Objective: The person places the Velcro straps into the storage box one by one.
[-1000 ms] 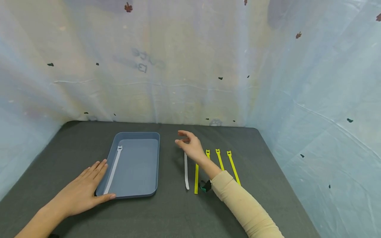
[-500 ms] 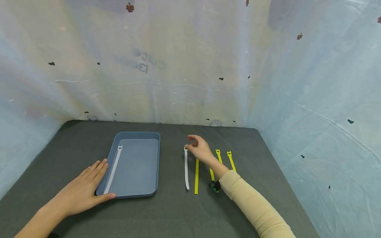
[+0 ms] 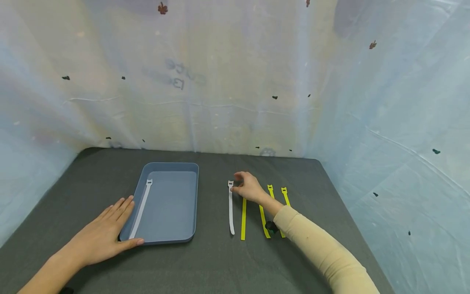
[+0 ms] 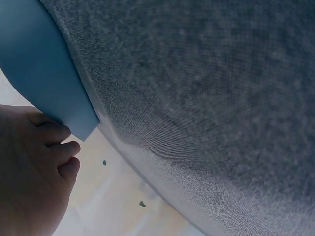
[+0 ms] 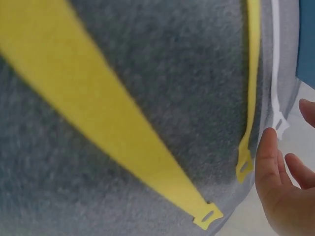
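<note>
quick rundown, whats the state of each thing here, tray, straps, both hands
blue tray: flat on the table, one strap inside.
white strap in the tray: lying straight along the left wall.
white strap on the table: flat, head end at the right fingertips.
yellow straps: flat, side by side.
left hand: flat, fingers straight, against the tray's near left corner.
right hand: fingers curled at the strap's head; grip unclear.
</note>
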Demonstrator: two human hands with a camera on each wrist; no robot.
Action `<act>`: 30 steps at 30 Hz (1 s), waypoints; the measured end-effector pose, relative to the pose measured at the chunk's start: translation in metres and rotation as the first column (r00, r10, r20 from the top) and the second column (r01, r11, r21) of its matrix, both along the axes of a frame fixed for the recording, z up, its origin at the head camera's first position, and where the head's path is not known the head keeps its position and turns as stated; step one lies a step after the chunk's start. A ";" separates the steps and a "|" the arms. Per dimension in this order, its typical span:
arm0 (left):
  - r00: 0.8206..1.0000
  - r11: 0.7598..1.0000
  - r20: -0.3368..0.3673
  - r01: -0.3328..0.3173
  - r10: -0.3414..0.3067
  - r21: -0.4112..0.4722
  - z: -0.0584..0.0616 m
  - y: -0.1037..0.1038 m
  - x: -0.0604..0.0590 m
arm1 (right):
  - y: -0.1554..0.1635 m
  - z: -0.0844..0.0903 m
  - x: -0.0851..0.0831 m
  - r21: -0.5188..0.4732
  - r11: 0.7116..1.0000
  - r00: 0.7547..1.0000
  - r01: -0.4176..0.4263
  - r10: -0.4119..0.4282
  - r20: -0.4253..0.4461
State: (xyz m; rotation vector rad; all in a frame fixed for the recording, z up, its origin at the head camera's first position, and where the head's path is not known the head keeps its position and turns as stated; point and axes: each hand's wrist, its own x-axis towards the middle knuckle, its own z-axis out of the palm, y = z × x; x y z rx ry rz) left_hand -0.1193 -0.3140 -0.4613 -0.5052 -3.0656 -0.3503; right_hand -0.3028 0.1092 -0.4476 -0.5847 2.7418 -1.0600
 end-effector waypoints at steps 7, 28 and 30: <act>1.000 1.000 0.007 -0.002 0.002 0.005 0.000 0.000 -0.001 | 0.001 -0.004 -0.004 0.106 0.994 1.000 -0.011 0.010 0.008; 1.000 1.000 0.006 -0.005 0.005 0.007 0.003 0.001 0.000 | -0.007 -0.013 -0.007 0.184 0.983 1.000 -0.008 0.012 -0.021; 1.000 1.000 0.005 -0.006 0.006 0.009 0.003 0.001 0.000 | -0.007 -0.014 -0.007 0.181 0.984 1.000 -0.005 0.007 -0.014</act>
